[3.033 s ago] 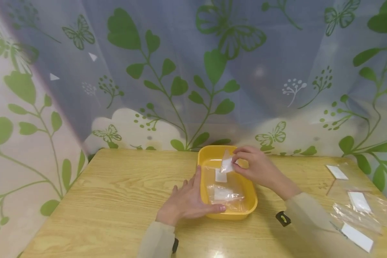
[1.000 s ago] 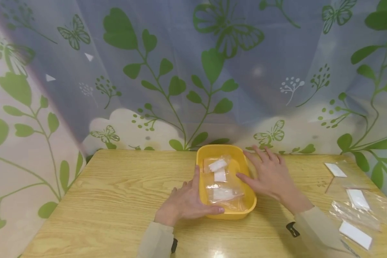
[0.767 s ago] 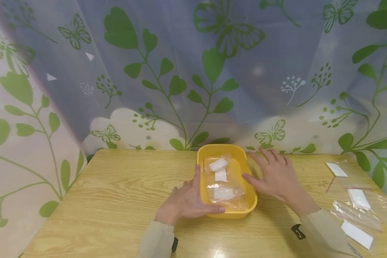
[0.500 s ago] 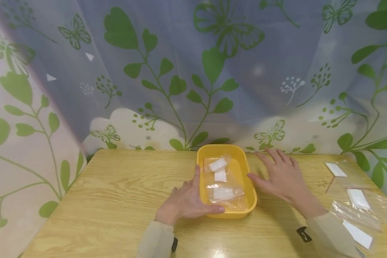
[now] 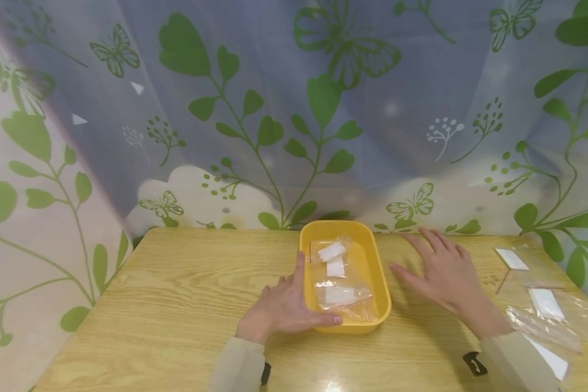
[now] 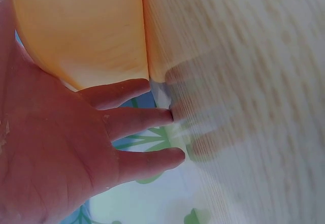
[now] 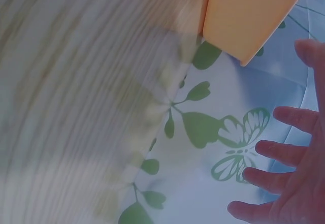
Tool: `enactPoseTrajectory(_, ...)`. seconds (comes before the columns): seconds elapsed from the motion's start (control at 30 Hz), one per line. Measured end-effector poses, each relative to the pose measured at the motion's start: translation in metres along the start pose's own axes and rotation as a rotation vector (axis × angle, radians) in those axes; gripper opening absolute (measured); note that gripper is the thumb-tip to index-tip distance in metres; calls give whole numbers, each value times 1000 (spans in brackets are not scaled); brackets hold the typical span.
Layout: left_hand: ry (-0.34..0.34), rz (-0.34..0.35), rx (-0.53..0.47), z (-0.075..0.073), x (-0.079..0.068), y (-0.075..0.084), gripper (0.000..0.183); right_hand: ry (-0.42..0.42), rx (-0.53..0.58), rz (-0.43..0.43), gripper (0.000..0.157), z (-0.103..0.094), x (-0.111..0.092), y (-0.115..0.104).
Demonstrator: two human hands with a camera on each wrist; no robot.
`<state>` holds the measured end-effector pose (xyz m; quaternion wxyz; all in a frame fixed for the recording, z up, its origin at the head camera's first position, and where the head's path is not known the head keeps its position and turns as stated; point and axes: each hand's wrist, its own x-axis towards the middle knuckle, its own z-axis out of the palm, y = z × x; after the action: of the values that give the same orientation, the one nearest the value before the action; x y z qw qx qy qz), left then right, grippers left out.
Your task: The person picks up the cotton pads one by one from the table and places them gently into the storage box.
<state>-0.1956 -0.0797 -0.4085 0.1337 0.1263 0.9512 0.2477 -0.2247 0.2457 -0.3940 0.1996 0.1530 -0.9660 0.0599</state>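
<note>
A yellow plastic bin (image 5: 383,294) stands on the wooden table, holding several clear zip bags. A small bag with a white label (image 5: 331,250) lies at its far end, another white label (image 5: 335,267) shows just below, and a larger bag (image 5: 340,295) lies nearer. My left hand (image 5: 286,307) rests at the near left corner, thumb over the front rim and index finger along the left wall; in the left wrist view, its other fingers (image 6: 147,164) are straight beside the bin. To the right of the bin my right hand (image 5: 446,275) hovers with spread fingers, holding nothing.
At the table's right side lie more clear bags with white labels, one at the back (image 5: 512,259), one in the middle (image 5: 546,304) and one (image 5: 551,359) partly under the right sleeve. A leaf-patterned curtain (image 5: 255,179) hangs behind the table (image 5: 186,305).
Three seconds ago my right hand pinched a small bag over the bin; that bag now lies inside. The right hand has since opened and drawn off rightward. My left hand stays in place.
</note>
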Motion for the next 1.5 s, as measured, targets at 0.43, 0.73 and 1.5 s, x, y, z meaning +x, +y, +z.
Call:
enactPoseTrajectory(0.43,3,10,6,0,0,0,143,44,10,19,74,0,-11,22)
enactPoseTrajectory(0.73,2,2,7,1,0,1,143,13,19,86,76,-1,-19,38)
enactPoseTrajectory(1.5,5,8,-4,2,0,0,142,-188,-39,211,88,-3,-41,84)
